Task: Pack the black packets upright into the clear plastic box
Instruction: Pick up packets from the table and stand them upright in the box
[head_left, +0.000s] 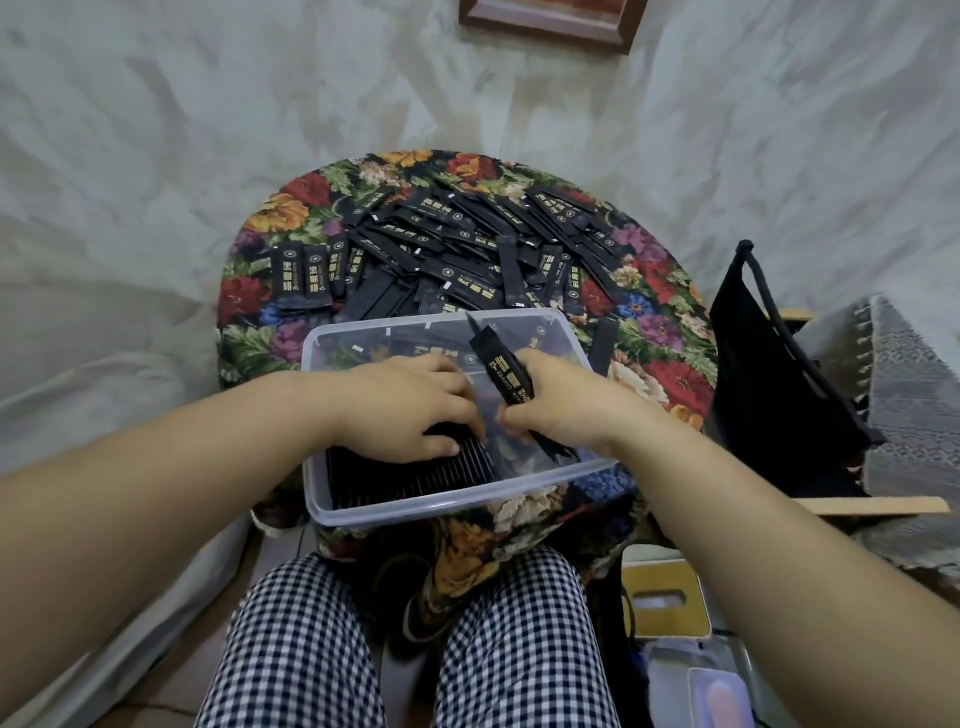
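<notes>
The upright row of packets (415, 483) in the box (447, 506) is steadied under the flat left hand (410, 410), likely so room is left for the tilted packet (501, 371) gripped by the right hand (566, 408).

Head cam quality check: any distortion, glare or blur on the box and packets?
Head view: strong fisheye stretch toward the corners. Light is soft and even, with no hard shadows. The clear plastic box rim shows a faint sheen, nothing blown out. Gold print on the packet in the right hand is partly legible, its far tip smeared. The loose packets look soft.
</notes>
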